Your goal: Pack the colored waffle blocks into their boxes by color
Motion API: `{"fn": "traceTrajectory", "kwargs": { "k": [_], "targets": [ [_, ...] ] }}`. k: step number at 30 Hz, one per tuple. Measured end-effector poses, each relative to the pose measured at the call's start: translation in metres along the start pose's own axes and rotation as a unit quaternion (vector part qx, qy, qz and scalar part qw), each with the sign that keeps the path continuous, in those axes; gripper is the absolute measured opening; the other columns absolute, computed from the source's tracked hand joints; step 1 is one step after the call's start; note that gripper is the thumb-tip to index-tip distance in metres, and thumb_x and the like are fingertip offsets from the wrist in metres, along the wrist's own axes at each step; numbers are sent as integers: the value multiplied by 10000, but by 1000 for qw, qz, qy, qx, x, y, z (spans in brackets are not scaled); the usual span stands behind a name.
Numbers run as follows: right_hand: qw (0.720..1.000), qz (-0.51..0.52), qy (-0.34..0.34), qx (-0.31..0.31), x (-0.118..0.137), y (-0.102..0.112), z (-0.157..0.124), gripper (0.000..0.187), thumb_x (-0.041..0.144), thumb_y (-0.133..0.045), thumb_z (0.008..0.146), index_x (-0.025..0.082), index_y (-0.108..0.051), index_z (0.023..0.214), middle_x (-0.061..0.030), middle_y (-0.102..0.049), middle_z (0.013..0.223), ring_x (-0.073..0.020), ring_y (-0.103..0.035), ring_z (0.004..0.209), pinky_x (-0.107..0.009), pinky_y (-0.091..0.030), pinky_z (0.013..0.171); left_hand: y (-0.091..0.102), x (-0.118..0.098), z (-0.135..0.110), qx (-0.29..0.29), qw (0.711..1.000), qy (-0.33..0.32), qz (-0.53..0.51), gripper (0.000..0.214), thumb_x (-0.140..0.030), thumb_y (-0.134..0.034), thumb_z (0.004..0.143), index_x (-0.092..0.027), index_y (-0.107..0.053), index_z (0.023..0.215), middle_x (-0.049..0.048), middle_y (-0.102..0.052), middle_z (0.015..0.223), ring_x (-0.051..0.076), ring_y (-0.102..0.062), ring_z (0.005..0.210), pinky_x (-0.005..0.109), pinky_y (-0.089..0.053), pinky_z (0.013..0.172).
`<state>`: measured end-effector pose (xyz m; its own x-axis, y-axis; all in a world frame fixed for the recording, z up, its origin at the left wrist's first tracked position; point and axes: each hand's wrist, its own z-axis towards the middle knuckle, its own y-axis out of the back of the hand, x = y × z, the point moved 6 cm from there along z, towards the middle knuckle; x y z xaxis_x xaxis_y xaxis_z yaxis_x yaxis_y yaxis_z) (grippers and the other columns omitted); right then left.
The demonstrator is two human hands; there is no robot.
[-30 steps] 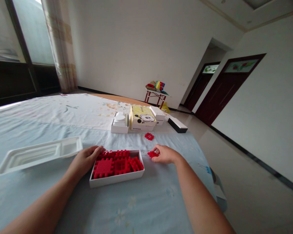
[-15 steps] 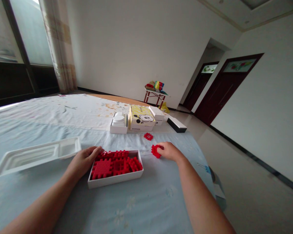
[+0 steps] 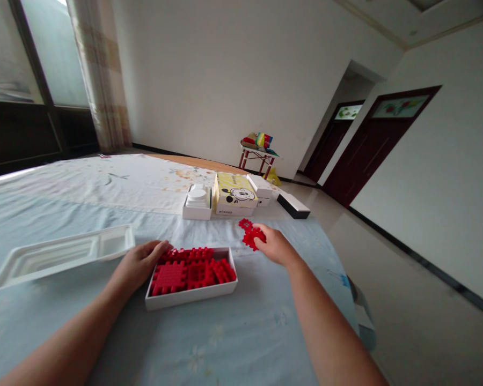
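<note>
A white shallow box point(image 3: 193, 295) holds several red toothed building pieces point(image 3: 191, 271) on the pale blue tablecloth. My left hand point(image 3: 139, 262) rests against the box's left edge, fingers curled on its rim. My right hand point(image 3: 274, 246) is closed on one red piece point(image 3: 253, 237), held just above the cloth. That piece sits right beside another loose red piece point(image 3: 244, 224) lying on the cloth, between the box and the cartons behind.
A long white plastic tray point(image 3: 60, 256) lies to the left. Behind stand a white carton point(image 3: 198, 206), a yellow cartoon-mouse box point(image 3: 234, 195), a smaller white box point(image 3: 261, 188) and a black-and-white box point(image 3: 293, 205). The table's right edge drops to the floor.
My right hand picked up a red piece beside the box and carried it away from me, up to the loose piece near the cartons. The left hand stayed put.
</note>
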<state>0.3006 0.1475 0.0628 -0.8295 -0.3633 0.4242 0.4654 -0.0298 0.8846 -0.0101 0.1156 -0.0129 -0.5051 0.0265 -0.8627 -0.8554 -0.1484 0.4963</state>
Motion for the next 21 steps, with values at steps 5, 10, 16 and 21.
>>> {"fn": "traceTrajectory", "kwargs": {
  "k": [5,10,16,21],
  "targets": [
    [993,70,90,-14,52,5,-8,487,299,-499,798,175,-443,1265,-89,-599,1137,-186,-577,966,-300,-424,846,-1,-2,-1,4,1000,-9,2,499,-599,-399,749,-172,-657,763,12,-662,642,193,-594,632,244,-426,573],
    [994,2,107,-4,72,-13,-11,470,253,-484,796,124,-455,1247,-132,-602,1115,-223,-546,1037,-332,-406,878,-1,-2,-1,5,1000,-13,-5,492,-595,-404,748,-174,-656,753,7,-653,619,193,-591,618,249,-428,570],
    [991,-30,132,19,80,-22,-14,450,260,-484,797,131,-461,1227,-126,-604,1092,-215,-561,1005,-297,-417,846,1,-4,-2,-1,1000,1,-9,470,-586,-428,731,-180,-664,739,-2,-665,614,183,-589,597,237,-428,552],
    [990,-73,113,44,86,-25,-16,411,241,-467,800,125,-474,1195,-136,-612,1046,-228,-567,986,-309,-419,826,-1,-3,-1,2,1000,6,-21,471,-590,-431,730,-182,-665,754,0,-676,625,184,-601,605,235,-437,564]
  ]
}}
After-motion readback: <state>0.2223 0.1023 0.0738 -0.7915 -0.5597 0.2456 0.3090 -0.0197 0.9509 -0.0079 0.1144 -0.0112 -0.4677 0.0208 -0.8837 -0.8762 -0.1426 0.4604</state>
